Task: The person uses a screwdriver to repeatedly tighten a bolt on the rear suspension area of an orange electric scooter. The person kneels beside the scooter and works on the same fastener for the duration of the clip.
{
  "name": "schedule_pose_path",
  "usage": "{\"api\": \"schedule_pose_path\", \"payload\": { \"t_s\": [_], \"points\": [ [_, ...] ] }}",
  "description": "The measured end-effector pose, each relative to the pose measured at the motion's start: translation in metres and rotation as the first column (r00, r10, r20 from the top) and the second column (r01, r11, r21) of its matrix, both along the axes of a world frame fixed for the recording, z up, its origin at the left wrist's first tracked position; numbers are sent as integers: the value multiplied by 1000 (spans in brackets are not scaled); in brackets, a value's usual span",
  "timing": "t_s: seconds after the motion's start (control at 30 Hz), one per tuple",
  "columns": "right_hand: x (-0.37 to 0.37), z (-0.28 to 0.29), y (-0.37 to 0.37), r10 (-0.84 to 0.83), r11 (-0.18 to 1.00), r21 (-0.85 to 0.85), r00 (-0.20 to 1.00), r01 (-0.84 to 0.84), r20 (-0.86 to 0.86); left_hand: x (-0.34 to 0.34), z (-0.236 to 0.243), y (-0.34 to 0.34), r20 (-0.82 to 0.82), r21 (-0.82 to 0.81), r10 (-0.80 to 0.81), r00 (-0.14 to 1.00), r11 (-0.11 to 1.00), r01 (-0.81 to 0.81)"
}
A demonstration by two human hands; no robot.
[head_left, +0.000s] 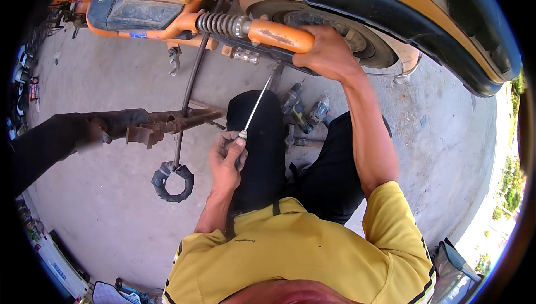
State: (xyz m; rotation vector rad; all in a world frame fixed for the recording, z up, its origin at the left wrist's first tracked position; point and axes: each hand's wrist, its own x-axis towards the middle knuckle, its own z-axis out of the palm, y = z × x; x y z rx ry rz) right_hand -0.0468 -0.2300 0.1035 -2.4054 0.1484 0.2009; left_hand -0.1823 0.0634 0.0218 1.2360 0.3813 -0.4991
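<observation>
My left hand (225, 161) is closed round the handle of a screwdriver (257, 104), low in front of my knee. Its long thin shaft points up and away, with the tip near the underside of an orange two-wheeler (190, 22). My right hand (330, 53) grips the lower orange body of a shock absorber (276, 35), whose coil spring shows farther left. Its thumb lies on the near side, while the other fingers are mostly hidden behind. Just beyond that hand is the wheel (385, 53), partly covered by the black and orange bodywork.
Two power tools, a drill (292, 98) and a grey one (320, 111), lie on the concrete floor (111, 175) between my knees and the two-wheeler. A rusty metal stand (148, 125) stretches leftward, beside a rod ending in a black wrapped ring (173, 182).
</observation>
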Motion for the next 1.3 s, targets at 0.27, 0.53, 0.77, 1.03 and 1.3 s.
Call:
{"api": "schedule_pose_path", "payload": {
  "t_s": [0.27, 0.53, 0.77, 1.03, 1.3],
  "points": [
    [2, 2, -1, 1, 1000, 6, 1000, -1, 8, -19, 0, 9, 348, 290, -59, 936, 956, -48],
    [0, -2, -1, 46, 999, 17, 998, -47, 43, -21, -22, 2, 655, 657, -331, 679, 694, -295],
    [-2, -2, 0, 33, 999, -11, 998, -32, 45, -20, -10, -5, 458, 438, -25, 888, 876, -202],
    [3, -1, -4, 1, 999, 47, 1000, 0, -17, -21, -2, -14, 87, 71, 188, 978, 978, -194],
    [2, 4, 1, 54, 998, -40, 998, -53, 14, -13, -8, -3, 638, 757, -519, 568, 558, -340]
  ]
}}
